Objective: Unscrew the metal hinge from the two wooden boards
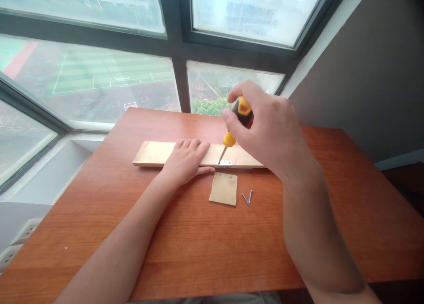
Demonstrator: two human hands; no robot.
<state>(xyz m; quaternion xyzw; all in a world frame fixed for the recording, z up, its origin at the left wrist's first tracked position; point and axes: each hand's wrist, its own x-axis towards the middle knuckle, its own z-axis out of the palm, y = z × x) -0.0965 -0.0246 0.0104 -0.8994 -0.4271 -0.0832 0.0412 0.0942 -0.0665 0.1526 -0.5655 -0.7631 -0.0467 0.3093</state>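
A reddish wooden table (347,198) carried a long plank (152,154) far, a small board (224,188) and two screws (247,198) nearer.

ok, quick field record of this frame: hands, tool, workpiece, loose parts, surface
left hand: flat, palm down on the wooden board
right hand: gripping the screwdriver
screwdriver tip: at a small metal bracket on the board's near edge
small wood piece: flat on the table, just in front of the board
screws: two, loose, right of the small piece
table: reddish wood, by a window
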